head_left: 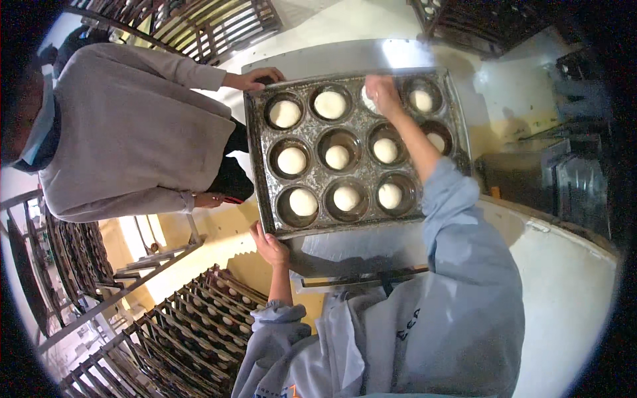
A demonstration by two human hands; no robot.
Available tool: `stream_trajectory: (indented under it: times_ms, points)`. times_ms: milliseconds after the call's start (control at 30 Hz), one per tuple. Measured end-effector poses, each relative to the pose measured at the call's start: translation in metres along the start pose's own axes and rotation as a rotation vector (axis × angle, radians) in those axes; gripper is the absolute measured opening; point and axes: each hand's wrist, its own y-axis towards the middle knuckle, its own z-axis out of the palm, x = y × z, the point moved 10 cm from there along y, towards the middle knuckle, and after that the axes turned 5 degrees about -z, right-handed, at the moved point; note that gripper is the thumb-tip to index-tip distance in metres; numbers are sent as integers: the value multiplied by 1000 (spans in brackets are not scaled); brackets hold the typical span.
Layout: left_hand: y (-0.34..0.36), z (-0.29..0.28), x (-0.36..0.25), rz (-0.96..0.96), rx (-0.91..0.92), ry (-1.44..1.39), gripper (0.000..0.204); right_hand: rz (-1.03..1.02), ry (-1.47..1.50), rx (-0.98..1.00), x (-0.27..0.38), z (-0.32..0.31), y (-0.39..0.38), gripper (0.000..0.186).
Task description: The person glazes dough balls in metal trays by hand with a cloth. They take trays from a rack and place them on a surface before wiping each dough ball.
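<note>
A dark, worn baking tray (pixel 312 138) with round cups lies on a metal surface. Pale dough balls (pixel 337 157) sit in its cups; two in the far row, such as the dough piece (pixel 330 105), look wider than the others. My right hand (pixel 383 94), closed in a fist and slightly blurred, presses down on dough in a far-row cup, partly covering it. My right forearm hides part of the cups on the right. My left hand (pixel 271 248) grips the tray's near left corner, thumb up against the rim.
A person in a grey sweater (pixel 139 126) stands at the left, one hand (pixel 255 78) on the tray's far left corner and the other lower down near a red object. Slatted racks (pixel 192 331) with dough stand at lower left, more racks behind. A pale surface (pixel 551 285) lies right.
</note>
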Motion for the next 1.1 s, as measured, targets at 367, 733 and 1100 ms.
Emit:
stream_trajectory:
  times_ms: [367, 733, 1100]
  points:
    - [-5, 3, 7, 19, -9, 15, 71, -278, -173, -291, 104, -86, -9, 31]
    - [-3, 4, 4, 47, 4, -8, 80, -417, -566, -253, 107, -116, -12, 25]
    - [2, 11, -2, 116, 38, -31, 77, -139, -247, -219, 66, -117, -9, 32]
